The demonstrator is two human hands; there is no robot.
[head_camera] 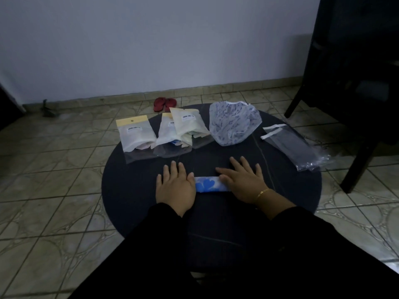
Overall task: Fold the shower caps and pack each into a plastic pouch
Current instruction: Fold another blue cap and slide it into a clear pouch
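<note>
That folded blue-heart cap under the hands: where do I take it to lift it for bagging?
Likely best at one short end, pinched from above. The folded shower cap lies as a flat narrow strip across the table, with the left hand and right hand pressing flat on its ends. Keep one end pressed while pinching the other, so the folds hold.

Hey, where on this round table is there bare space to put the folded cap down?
Free: the round table's near-left part, below the filled pouches and left of the left hand; also the near-right part, between the right hand and the empty pouches. Crowded: the far edge, where filled pouches and the unfolded cap sit in a row. The folded cap lies under both hands.
</note>
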